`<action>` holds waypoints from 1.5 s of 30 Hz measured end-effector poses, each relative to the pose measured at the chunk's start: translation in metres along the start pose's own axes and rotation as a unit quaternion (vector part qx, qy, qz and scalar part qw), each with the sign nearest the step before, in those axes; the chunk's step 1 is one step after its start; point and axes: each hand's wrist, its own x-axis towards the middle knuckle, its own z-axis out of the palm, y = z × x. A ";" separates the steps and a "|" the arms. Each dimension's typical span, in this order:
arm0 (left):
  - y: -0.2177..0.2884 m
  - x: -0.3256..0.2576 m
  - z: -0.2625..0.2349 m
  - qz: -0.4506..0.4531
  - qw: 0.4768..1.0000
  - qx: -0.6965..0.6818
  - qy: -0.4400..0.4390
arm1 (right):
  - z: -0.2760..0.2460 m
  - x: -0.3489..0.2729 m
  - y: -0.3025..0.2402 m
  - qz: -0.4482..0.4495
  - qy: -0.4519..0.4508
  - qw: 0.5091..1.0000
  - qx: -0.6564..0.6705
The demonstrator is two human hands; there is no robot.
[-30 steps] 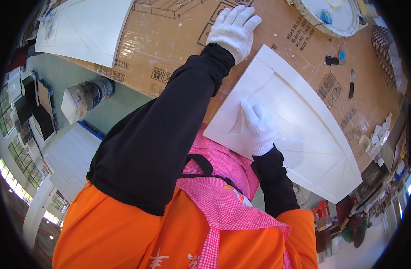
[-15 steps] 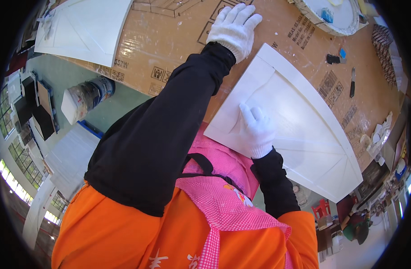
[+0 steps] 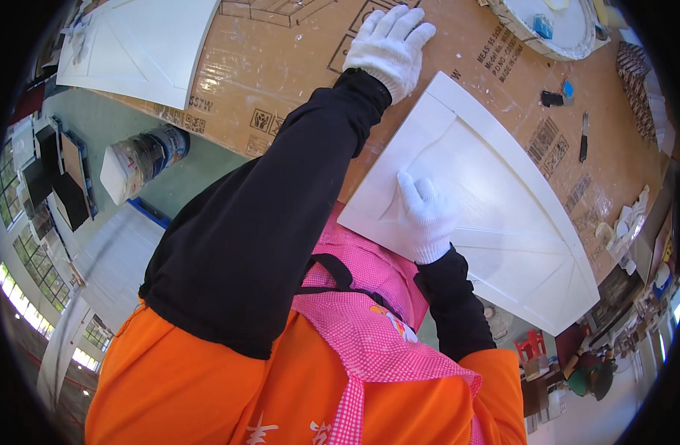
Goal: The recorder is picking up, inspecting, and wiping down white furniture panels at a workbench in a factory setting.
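My left hand, in a white knit glove, lies flat on the cardboard-covered table with its fingers stretched out. It is beyond the upper left edge of a white curved panel, which has raised strips and a frame. The panel's near edge lies by my pink checked apron. My right hand, gloved as well, rests on the panel's near left part. Its fingers are curled inward with one partly extended, and whatever may be under them is hidden.
Another white panel lies at the far left of the table. A round white tub lid with a blue block stands at the far right. Nearby are a black knife, a dark block and a crumpled cloth. A bucket stands left.
Almost nothing differs. My left hand and the view have shifted very slightly; both hands keep their places and poses.
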 end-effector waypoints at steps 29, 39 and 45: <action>-0.004 0.000 0.009 0.034 0.997 0.014 0.068 | 0.003 0.000 0.003 -0.038 -0.005 0.999 0.031; -0.003 0.000 0.009 0.034 0.997 0.007 0.075 | 0.003 0.010 0.018 -0.051 0.012 0.998 0.024; -0.002 -0.001 0.005 0.033 0.997 0.020 0.065 | -0.006 0.009 0.012 -0.057 -0.010 0.998 0.014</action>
